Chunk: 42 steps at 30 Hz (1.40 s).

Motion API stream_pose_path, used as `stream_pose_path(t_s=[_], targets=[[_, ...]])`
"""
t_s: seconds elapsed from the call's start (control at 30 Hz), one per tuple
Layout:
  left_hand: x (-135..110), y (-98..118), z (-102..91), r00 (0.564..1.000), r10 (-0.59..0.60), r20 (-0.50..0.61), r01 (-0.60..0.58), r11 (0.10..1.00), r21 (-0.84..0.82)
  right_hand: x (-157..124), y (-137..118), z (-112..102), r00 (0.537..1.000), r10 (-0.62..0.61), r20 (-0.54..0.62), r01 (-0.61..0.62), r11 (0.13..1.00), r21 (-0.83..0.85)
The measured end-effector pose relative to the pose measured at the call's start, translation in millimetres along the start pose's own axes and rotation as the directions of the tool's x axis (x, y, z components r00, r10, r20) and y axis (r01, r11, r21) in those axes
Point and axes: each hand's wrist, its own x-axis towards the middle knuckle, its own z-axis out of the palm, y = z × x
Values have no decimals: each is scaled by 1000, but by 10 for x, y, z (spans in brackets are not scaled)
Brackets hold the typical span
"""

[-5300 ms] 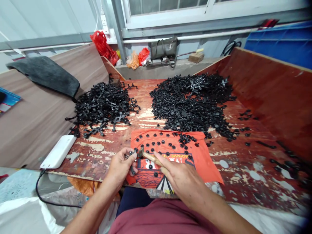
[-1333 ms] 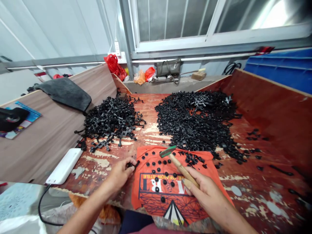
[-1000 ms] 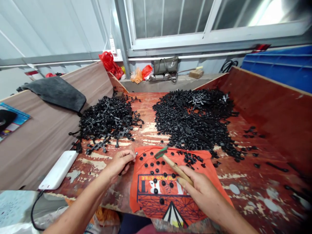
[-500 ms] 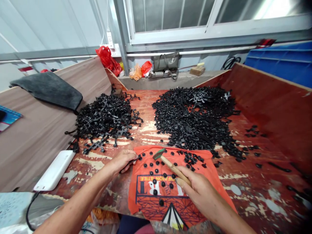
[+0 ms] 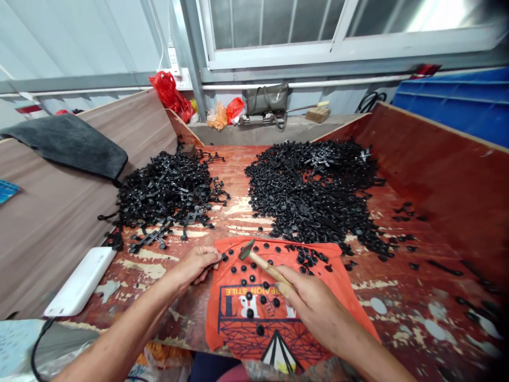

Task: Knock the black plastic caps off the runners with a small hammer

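Observation:
My right hand [image 5: 304, 292] is wrapped round the wooden handle of a small hammer [image 5: 264, 267]. Its dark green head is over the orange cloth [image 5: 338, 313], a little to the right of my left fingertips. My left hand [image 5: 200, 262] is closed in a pinch at the cloth's left edge, on a small black part [image 5: 217, 262] mostly hidden by the fingers. Several round black caps [image 5: 250, 313] lie spread over the cloth, some close to my left fingertips. More caps are bunched near the cloth's upper right corner.
Heaps of black parts lie at the left [image 5: 167, 185] and right [image 5: 310, 196] of the worn red table [image 5: 234, 180]. A white power bank [image 5: 81, 281] is at the left. Wooden side boards [image 5: 445, 159] border the table; a blue crate [image 5: 457, 103] stands behind the right one.
The hammer head has moved left, closer to my left hand. My left hand keeps its pinch, and less of the black part shows. The whole view has shifted slightly.

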Motion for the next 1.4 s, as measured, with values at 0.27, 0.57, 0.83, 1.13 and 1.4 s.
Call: stream_pose_path(t_s=[0.27,0.57,0.83,1.13,1.4], targets=[[-16,-6,20,1000,-1,0,1,1000,-11,194,-206,-17,993,-117,-6,115,982,-148],[-30,-20,-3,1000,3,26,-1,995,-99,240,-266,-15,990,-144,-11,139,972,-190],[-73,55,2,999,37,40,-32,991,-132,186,-214,-27,995,-97,12,98,988,-119],[-21,43,19,1000,-2,0,2,1000,16,167,-221,-29,990,-135,33,136,990,-48],[-36,79,57,999,-16,-33,18,999,45,204,-220,-17,992,-116,46,120,987,-107]])
